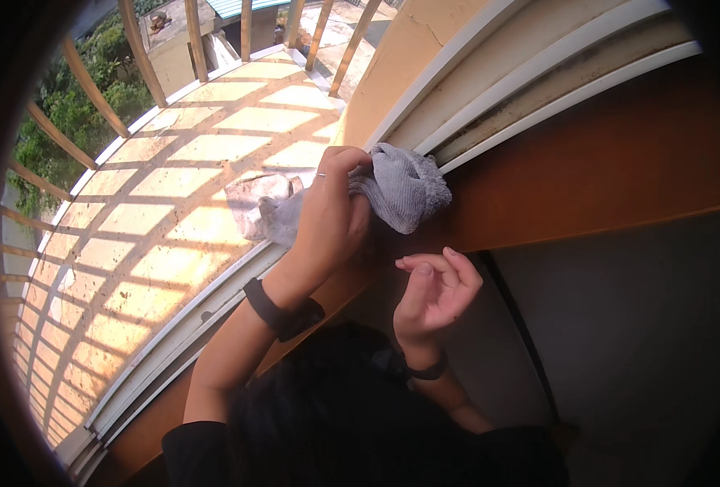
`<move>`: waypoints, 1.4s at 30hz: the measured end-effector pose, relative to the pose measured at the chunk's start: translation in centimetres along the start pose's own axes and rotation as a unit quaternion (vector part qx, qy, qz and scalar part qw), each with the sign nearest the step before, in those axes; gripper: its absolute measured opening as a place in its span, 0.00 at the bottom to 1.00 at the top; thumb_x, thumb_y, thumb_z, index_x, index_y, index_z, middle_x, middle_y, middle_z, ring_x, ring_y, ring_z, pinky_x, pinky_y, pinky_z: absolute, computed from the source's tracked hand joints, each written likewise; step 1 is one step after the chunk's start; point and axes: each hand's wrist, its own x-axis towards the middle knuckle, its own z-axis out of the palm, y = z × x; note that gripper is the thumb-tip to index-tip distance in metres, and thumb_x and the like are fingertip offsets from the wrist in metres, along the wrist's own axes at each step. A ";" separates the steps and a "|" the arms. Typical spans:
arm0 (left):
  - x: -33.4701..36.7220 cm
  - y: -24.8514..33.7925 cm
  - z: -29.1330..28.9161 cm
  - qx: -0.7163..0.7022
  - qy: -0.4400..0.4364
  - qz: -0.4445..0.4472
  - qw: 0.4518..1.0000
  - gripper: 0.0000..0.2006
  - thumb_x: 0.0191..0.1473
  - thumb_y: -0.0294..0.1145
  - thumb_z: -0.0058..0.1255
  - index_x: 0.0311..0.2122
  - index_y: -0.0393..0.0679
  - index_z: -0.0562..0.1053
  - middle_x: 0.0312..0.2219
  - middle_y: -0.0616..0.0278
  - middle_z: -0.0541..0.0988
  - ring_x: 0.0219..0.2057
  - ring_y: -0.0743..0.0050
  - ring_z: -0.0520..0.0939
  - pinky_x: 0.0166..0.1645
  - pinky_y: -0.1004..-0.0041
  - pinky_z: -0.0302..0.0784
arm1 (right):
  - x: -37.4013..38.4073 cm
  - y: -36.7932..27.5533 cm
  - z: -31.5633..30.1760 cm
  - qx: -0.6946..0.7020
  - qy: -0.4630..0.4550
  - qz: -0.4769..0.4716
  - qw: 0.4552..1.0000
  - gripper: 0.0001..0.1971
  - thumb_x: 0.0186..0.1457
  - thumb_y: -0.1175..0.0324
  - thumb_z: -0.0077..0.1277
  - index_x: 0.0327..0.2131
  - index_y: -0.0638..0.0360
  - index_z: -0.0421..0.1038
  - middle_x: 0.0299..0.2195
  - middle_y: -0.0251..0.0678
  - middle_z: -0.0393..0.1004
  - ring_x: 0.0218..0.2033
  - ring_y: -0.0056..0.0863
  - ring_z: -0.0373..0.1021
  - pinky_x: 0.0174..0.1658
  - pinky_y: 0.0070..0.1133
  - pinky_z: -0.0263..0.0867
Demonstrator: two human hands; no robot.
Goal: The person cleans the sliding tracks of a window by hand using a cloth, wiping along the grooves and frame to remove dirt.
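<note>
A bunched grey cloth (408, 187) lies over the white sliding-window track (490, 97). My left hand (331, 211), with a ring on one finger and a dark band at the wrist, is closed round the cloth's middle. One end of the cloth sticks out on the left of the hand, the bulkier end on the right. Below and to the right, my right hand (438, 294) hangs in the air, palm turned up and fingers loosely curled. It holds nothing and stays apart from the cloth.
A brown wooden sill (571, 162) runs along the inner side of the track. Outside lies a sunlit ledge (165, 211) striped with shadows, bounded by upright railing bars (92, 81). A crumpled pale piece (246, 199) rests there beside the cloth. The dark floor (644, 308) spreads at the right.
</note>
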 end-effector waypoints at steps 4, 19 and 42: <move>1.7 2.5 0.4 0.040 0.028 -0.036 0.998 0.26 0.47 0.12 0.40 0.53 0.43 0.62 0.47 0.44 0.71 0.42 0.36 0.77 0.40 0.52 0.76 | 2.1 0.0 -0.3 -0.065 -0.030 0.016 0.997 0.24 0.57 0.79 0.52 0.57 0.70 0.63 0.40 0.44 0.73 0.32 0.26 0.72 0.37 0.20 0.72; 3.0 4.2 -0.2 0.023 -0.041 0.015 0.999 0.34 0.47 0.29 0.62 0.60 0.43 0.62 0.45 0.47 0.75 0.40 0.43 0.82 0.38 0.59 0.80 | 6.1 -2.1 1.5 -0.006 -0.124 0.101 0.987 0.27 0.65 0.61 0.50 0.60 0.71 0.63 0.41 0.44 0.68 0.37 0.32 0.70 0.41 0.25 0.68; 7.1 7.2 0.5 0.009 -0.002 0.036 0.999 0.13 0.45 0.21 0.59 0.38 0.43 0.73 0.30 0.55 0.75 0.29 0.51 0.80 0.31 0.63 0.75 | 1.0 0.6 0.2 -0.018 -0.127 0.047 0.991 0.35 0.62 0.56 0.54 0.64 0.68 0.55 0.52 0.44 0.62 0.44 0.27 0.65 0.49 0.25 0.65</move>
